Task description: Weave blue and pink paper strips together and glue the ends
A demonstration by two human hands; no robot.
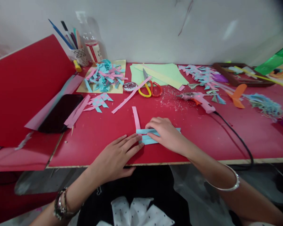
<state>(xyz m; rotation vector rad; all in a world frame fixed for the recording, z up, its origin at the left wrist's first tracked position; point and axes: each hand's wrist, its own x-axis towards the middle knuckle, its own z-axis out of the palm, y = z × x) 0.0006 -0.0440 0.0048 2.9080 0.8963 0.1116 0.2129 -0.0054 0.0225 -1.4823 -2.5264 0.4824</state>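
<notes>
In front of me, a pink paper strip [136,117] runs upright on the red table, with light blue paper strips [149,140] lying across its lower end. My left hand [121,153] is laid flat, its fingertips pressing the left ends of the blue strips. From the right, my right hand [163,133] bends its thumb and fingers around the upper blue strip; part of that strip is hidden under the palm. Behind the hands are scissors [148,89] with yellow and red handles, a loose pink strip [129,98] touching them.
A pink glue gun [199,99] lies to the right, its black cord [238,135] trailing over the table edge. Further left are a dark phone [61,113], a woven paper piece [100,101] and a pile of strips [106,75]. Green paper sheets [172,72] lie by the wall.
</notes>
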